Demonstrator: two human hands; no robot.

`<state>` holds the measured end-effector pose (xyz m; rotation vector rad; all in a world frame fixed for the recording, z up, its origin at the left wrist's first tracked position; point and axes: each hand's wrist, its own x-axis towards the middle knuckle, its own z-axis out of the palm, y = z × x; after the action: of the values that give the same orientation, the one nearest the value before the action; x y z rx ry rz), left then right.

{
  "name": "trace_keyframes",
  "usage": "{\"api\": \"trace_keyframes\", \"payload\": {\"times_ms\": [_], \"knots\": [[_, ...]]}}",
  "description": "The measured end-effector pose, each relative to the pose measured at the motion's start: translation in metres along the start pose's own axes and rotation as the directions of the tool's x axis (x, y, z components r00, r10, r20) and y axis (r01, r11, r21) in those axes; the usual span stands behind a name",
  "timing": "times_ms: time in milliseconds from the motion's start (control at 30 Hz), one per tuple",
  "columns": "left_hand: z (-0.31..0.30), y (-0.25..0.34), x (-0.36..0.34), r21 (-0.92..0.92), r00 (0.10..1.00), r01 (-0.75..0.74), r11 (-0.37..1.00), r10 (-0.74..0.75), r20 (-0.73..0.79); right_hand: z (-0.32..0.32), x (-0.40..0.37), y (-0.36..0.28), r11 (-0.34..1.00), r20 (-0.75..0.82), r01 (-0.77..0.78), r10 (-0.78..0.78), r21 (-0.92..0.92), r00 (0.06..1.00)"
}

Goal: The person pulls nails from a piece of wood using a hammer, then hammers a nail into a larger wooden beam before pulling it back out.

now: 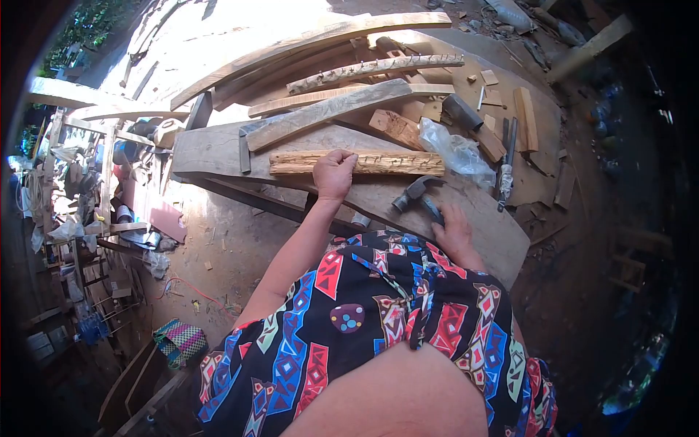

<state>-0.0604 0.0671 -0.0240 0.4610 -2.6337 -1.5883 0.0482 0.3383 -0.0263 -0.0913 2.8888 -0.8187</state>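
On the wooden bench (480,204) lies a pale, rough-surfaced wood strip (393,162) with dark marks or small nails along it. My left hand (335,175) is closed in a fist over the strip's near edge, left of its middle; what the fingers pinch, if anything, is hidden. Right of it, my right hand (457,231) grips the handle of a claw hammer (416,192). The hammer's head rests at the bench surface, just below the strip and apart from it.
Behind the strip lie a grey plank (328,113), a nail-studded strip (375,71) and a long curved board (313,40). Towards the right are a clear plastic bag (455,149), a mallet (473,125) and a wood block (526,120). A woven basket (180,342) stands lower left.
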Motion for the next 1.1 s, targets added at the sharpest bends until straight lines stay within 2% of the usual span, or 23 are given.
{"api": "trace_keyframes", "payload": {"times_ms": [167, 233, 267, 333, 367, 433, 467, 533, 567, 633, 667, 700, 767, 800, 900, 933, 967, 1033, 1100], "knots": [[0.003, -0.007, -0.003, 0.023, 0.999, -0.029, 0.999, 0.029, -0.017, -0.003, 0.006, -0.001, 1.0, 0.021, -0.006, 0.006, 0.012, 1.0], [0.004, -0.008, -0.005, -0.013, 0.998, -0.053, 0.998, 0.053, -0.03, -0.011, 0.009, -0.007, 0.987, 0.147, -0.14, 0.127, 0.083, 0.981], [0.003, -0.005, -0.007, -0.019, 0.998, -0.052, 0.998, 0.052, -0.039, -0.011, 0.013, -0.004, 0.988, 0.147, -0.131, 0.119, 0.077, 0.982], [0.001, 0.002, -0.013, 0.049, 0.993, -0.098, 0.994, 0.101, -0.068, -0.008, 0.019, 0.008, 0.958, 0.316, -0.181, 0.104, 0.223, 0.943], [0.001, 0.002, -0.014, 0.042, 0.992, -0.096, 0.995, 0.099, -0.075, -0.005, 0.019, 0.01, 0.961, 0.317, -0.174, 0.1, 0.216, 0.943], [0.0, 0.0, -0.016, 0.125, 0.98, -0.171, 0.977, 0.182, -0.08, -0.006, 0.017, 0.006, 0.721, 0.418, -0.367, 0.117, 0.588, 0.901], [0.001, 0.0, -0.015, 0.115, 0.98, -0.164, 0.98, 0.176, -0.095, -0.013, 0.019, 0.002, 0.732, 0.421, -0.36, 0.11, 0.578, 0.9], [0.002, -0.002, -0.017, 0.11, 0.974, -0.196, 0.974, 0.206, -0.09, -0.034, 0.018, -0.011, 0.573, 0.581, -0.567, 0.184, 0.592, 0.793], [0.003, -0.004, -0.016, 0.1, 0.974, -0.188, 0.977, 0.199, -0.108, -0.04, 0.018, -0.017, 0.589, 0.583, -0.561, 0.179, 0.581, 0.792], [0.005, -0.01, -0.015, 0.096, 0.952, -0.265, 0.959, 0.277, -0.13, -0.05, 0.02, -0.029, 0.558, 0.495, -0.462, 0.103, 0.689, 0.863], [0.004, -0.01, -0.016, 0.09, 0.953, -0.255, 0.963, 0.266, -0.146, -0.059, 0.024, -0.044, 0.623, 0.453, -0.396, 0.075, 0.674, 0.889], [0.004, -0.01, -0.016, 0.089, 0.956, -0.255, 0.963, 0.265, -0.125, -0.064, 0.028, -0.057, 0.633, 0.458, -0.394, 0.069, 0.667, 0.886], [0.003, -0.009, -0.016, 0.079, 0.959, -0.252, 0.964, 0.26, -0.111, -0.068, 0.038, -0.079, 0.613, 0.218, -0.161, -0.019, 0.774, 0.976], [0.001, -0.008, -0.016, 0.09, 0.959, -0.259, 0.962, 0.267, -0.095, -0.066, 0.044, -0.087, 0.573, 0.132, -0.072, -0.065, 0.816, 0.989], [0.0, -0.008, -0.018, 0.093, 0.959, -0.257, 0.962, 0.265, -0.097, -0.06, 0.064, -0.107, 0.589, 0.078, 0.015, -0.132, 0.808, 0.988], [-0.001, -0.007, -0.018, 0.089, 0.959, -0.256, 0.963, 0.264, -0.102, -0.053, 0.071, -0.106, 0.65, 0.119, -0.012, -0.12, 0.76, 0.986], [-0.002, -0.006, -0.018, 0.084, 0.959, -0.253, 0.964, 0.262, -0.11, -0.049, 0.078, -0.106, 0.655, 0.121, -0.009, -0.127, 0.756, 0.984], [-0.006, -0.005, -0.017, 0.079, 0.962, -0.262, 0.962, 0.266, -0.055, -0.04, 0.088, -0.106, 0.785, 0.13, 0.051, -0.166, 0.617, 0.978], [-0.005, -0.005, -0.016, 0.085, 0.966, -0.246, 0.966, 0.252, -0.064, -0.034, 0.087, -0.105, 0.821, 0.138, 0.049, -0.155, 0.569, 0.978]]}}
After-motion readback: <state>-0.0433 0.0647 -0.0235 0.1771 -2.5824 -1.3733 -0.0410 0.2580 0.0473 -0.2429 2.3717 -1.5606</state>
